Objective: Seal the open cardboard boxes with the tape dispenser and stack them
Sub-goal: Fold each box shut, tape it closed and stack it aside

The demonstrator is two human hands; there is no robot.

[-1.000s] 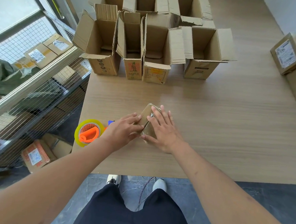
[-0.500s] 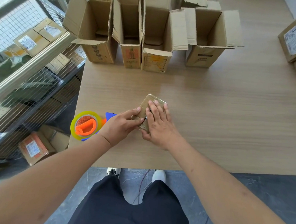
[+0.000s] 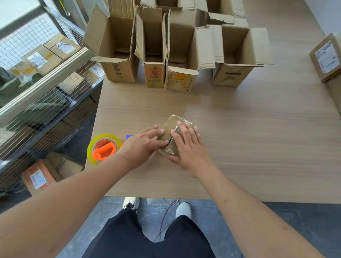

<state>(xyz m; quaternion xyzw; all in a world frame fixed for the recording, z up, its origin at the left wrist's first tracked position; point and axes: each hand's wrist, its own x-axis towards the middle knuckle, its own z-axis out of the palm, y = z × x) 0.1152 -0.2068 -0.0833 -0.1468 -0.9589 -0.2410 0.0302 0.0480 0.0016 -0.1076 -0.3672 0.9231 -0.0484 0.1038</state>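
A small flat cardboard box [image 3: 170,127], glossy with tape, lies on the wooden table [image 3: 244,153] near its front edge. My left hand [image 3: 142,145] presses its left side with straight fingers. My right hand [image 3: 188,148] lies flat on the box's right half, thumb against its near end. The tape dispenser [image 3: 103,150], orange and blue with a yellow roll, lies at the table's left front corner, just left of my left wrist. A row of open cardboard boxes [image 3: 182,49] stands at the back of the table, flaps up.
Sealed labelled boxes [image 3: 333,57] are stacked at the table's right edge. A wire-mesh shelf rack [image 3: 37,100] with parcels stands close along the left side. More parcels [image 3: 41,176] lie on the floor under it. My feet are at the table's front edge.
Both hands stay on the small box; my right hand has slid a little along its top. The camera has tilted, so the open boxes show more fully.
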